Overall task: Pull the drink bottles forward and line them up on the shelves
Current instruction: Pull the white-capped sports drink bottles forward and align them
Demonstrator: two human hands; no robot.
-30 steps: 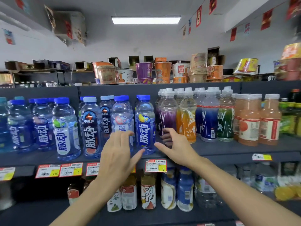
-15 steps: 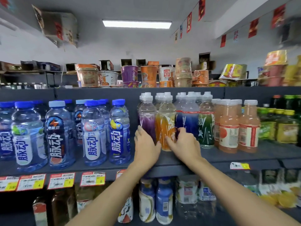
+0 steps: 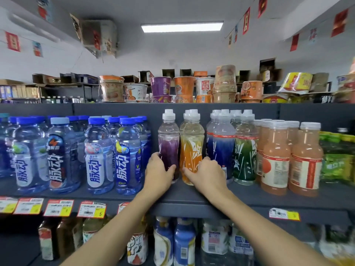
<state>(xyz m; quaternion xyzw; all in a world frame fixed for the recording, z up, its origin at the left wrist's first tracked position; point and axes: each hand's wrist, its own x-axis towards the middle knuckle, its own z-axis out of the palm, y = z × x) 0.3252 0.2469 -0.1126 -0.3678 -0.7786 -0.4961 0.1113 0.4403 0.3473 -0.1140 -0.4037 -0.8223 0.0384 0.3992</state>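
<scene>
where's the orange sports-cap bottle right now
Head view: the orange bottle stands on the middle shelf, gripped by the right hand, between the purple bottle and the dark blue bottle.

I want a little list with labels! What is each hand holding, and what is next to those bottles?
left hand: grips the purple bottle low down
right hand: grips the orange bottle low down
further left: blue-capped bottles
further right: blue bottle, green bottle, peach juice bottles
standing on: dark shelf
above: noodle cups
</scene>
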